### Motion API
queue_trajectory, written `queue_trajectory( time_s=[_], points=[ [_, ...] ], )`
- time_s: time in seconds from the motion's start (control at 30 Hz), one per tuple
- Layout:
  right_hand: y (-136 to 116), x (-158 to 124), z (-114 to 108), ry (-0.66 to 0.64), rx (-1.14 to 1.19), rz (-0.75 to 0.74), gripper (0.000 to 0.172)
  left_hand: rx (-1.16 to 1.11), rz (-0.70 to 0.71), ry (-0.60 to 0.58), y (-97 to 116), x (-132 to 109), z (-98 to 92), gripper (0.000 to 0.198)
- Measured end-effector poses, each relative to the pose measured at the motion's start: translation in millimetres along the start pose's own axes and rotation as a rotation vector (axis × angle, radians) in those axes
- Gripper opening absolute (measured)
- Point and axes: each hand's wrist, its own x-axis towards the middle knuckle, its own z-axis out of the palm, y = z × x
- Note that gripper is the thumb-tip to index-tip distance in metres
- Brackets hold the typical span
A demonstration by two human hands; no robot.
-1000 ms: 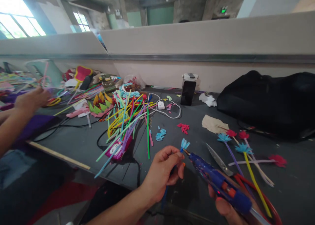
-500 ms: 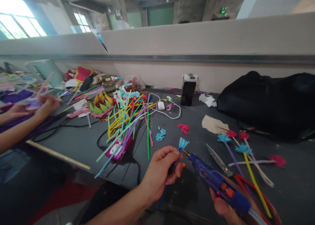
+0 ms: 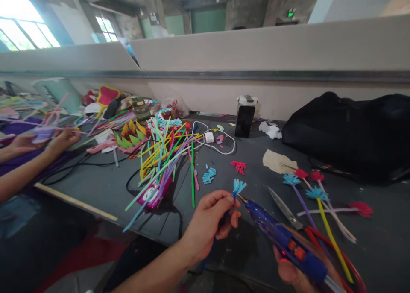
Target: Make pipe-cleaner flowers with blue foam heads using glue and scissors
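The left hand (image 3: 213, 220) and forearm (image 3: 166, 264) are bare.

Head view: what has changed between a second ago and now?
The co-worker's near hand has moved toward picture right and slightly down; their other hand now shows too. The blue flower has shifted slightly left. The person's left hand still holds it at the stem, the right hand still grips the glue gun, and the scissors stayed put.
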Motion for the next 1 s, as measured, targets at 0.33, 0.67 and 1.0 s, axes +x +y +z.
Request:
queue_trajectory(
  time_s=[0.33, 0.67, 1.0],
  points=[
    [-3.7, -0.4, -1.1, 0.039, -0.003, -0.008, 0.045, 0.055, 0.003, -0.009, 1.8, -1.0, 0.8, 0.019],
    [-1.6, -2.1, 1.2, 0.046, -0.012, -0.03, 0.046, 0.078, 0.02, 0.001, 0.0, 1.2, 0.7, 0.017],
    [-4.3, 1.4, -5.5, -0.035, -0.039, -0.035, 0.039, 0.045, 0.01, 0.047, 3.0, -0.1, 2.2, 0.016]
  ],
)
